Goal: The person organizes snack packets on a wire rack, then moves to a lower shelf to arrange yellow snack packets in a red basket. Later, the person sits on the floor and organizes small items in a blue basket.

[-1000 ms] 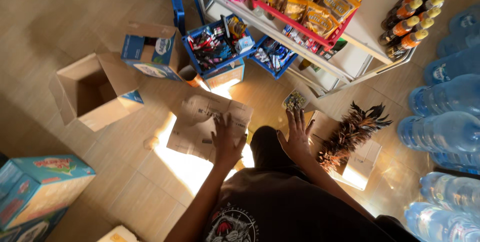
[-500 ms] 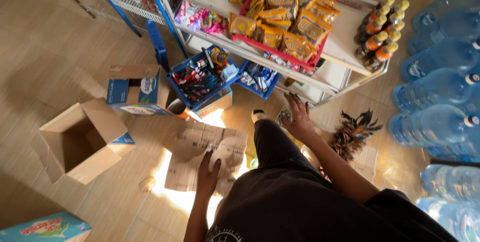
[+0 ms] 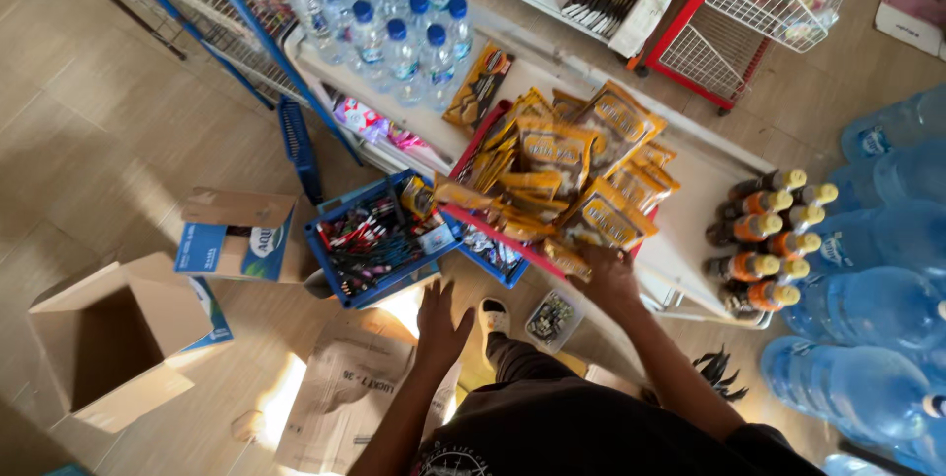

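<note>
At far left an open cardboard box [image 3: 113, 338] lies on its side on the floor, with a second, blue-and-white carton [image 3: 236, 238] just behind it; between them and the person a flattened brown paper sack [image 3: 345, 392] is spread on the tiles; beyond that stands a blue plastic crate [image 3: 379, 239] full of small dark packets. The left hand [image 3: 440, 323] hangs above the sack's upper edge, fingers spread wide and holding nothing; it sits just in front of the crate. Further right, the right hand [image 3: 609, 274] reaches up to the low shelf [image 3: 690, 210] and rests at the front of a heap of yellow snack packets [image 3: 572, 175] piled in a red tray [image 3: 493, 235]; the fingers seem to close on the nearest packet, though the hand hides the contact and I cannot tell whether it grips or only touches. By the look of it, the step in hand is sorting or taking from this heap; the next move would call for a firm pinch on one packet and a lift clear of the tray's red lip, since the pile is loose and could slide forward. Room is tight on the right, where small orange-capped bottles [image 3: 774, 239] stand close to the hand and large water jugs [image 3: 867, 338] crowd the floor; the floor on the left offers more space.
</note>
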